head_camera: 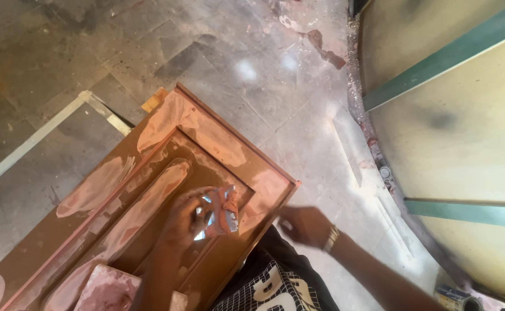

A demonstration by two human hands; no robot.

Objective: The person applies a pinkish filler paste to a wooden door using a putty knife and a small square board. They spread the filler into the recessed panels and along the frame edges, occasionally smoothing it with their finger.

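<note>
A brown wooden door panel [79, 230] with recessed mouldings lies flat before me, smeared with pinkish filler patches. My left hand [186, 219] is over its recessed middle and grips a shiny metal scraper blade [218, 214] coated with pink filler. My right hand [304, 224], wearing a gold wristband, hovers just beyond the panel's near right corner; its fingers are curled and seem to hold nothing. A pink-stained flat block [105, 291] rests on the panel at the bottom edge of the view.
Dusty grey stone floor [252, 75] with stains surrounds the panel. A large cream board with green strips [459, 121] stands on the right. A small tin [456, 298] sits on the floor at bottom right. A pale metal strip [33, 141] lies at left.
</note>
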